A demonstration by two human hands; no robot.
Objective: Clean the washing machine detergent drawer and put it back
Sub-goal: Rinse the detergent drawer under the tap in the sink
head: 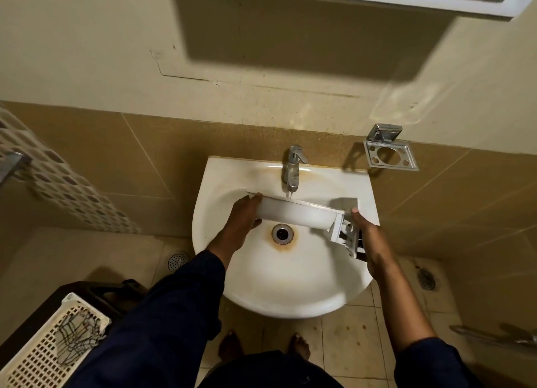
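Observation:
The white detergent drawer (pixel 296 213) lies sideways over the white sink (pixel 290 286), under the chrome tap (pixel 293 169). Its smooth underside faces me. My left hand (pixel 242 216) grips the drawer's left end, thumb on top and fingers wrapped beneath. My right hand (pixel 367 236) holds the right end at the front panel (pixel 344 233), whose inner ribs show. A thin stream of water seems to fall from the tap onto the drawer's far edge.
The drain (pixel 282 233) has a rust ring. A chrome toothbrush holder (pixel 389 152) juts from the wall at the right. A white perforated basket (pixel 49 338) stands at the lower left. Floor drains (pixel 177 261) sit on both sides. My bare feet (pixel 264 347) stand below the sink.

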